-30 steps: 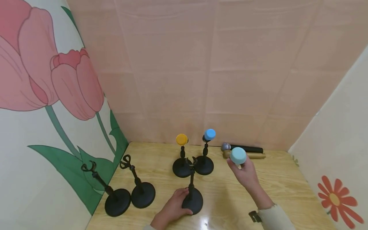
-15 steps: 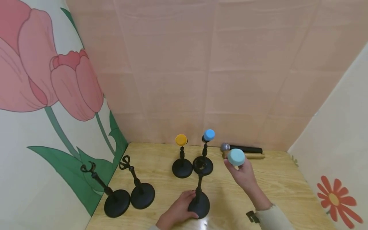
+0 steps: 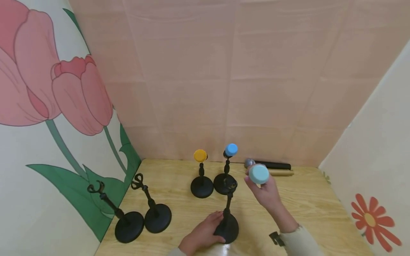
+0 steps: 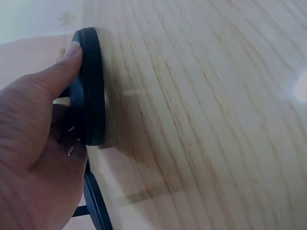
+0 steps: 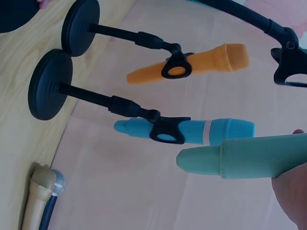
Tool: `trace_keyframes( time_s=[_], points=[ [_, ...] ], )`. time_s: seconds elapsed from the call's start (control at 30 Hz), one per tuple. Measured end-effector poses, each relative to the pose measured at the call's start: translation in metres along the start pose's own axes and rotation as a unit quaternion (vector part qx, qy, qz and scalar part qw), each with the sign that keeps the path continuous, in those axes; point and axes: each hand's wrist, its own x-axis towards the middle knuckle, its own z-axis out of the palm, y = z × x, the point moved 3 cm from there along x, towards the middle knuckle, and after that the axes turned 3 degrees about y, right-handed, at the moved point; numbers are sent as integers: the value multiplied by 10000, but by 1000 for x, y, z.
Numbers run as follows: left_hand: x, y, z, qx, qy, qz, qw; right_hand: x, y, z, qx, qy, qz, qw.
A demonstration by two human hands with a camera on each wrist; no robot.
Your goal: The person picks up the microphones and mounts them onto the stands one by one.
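My left hand [image 3: 205, 231] grips the round base of a black microphone stand [image 3: 228, 227] standing on the table. In the left wrist view, the thumb lies on that base [image 4: 91, 88]; the other fingers are partly hidden behind it. A pale mint-green microphone [image 5: 249, 157] is held in my right hand [image 3: 268, 193], above the table and to the right of the gripped stand's clip. Its round head points up toward the head camera, and its tapered tail shows in the right wrist view. The clip of the gripped stand [image 5: 291, 52] holds nothing.
Behind stand two black stands, one bearing an orange microphone [image 5: 211, 60], the other a blue microphone [image 5: 192, 130]. Two bare stands, one outer [image 3: 129, 227] and one inner [image 3: 158, 218], are at left. A black microphone [image 3: 275, 165] and a gold one [image 3: 282, 172] lie by the back wall.
My left hand has slid the gripped stand to the right and turned it, so its clip faces another way. The right hand, with the mint-green microphone, has shifted slightly left.
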Motion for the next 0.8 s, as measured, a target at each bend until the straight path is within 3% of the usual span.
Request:
trace_keyframes(
  time_s=[0.53, 0.8],
  points=[
    [0, 8, -6, 133, -131, -8, 9998, 16, -17, 23, 44, -329, -868, 9957],
    [-1, 6, -2, 333, 23, 116, 9994, 16, -17, 32, -125, -624, -665, 9958]
  ],
)
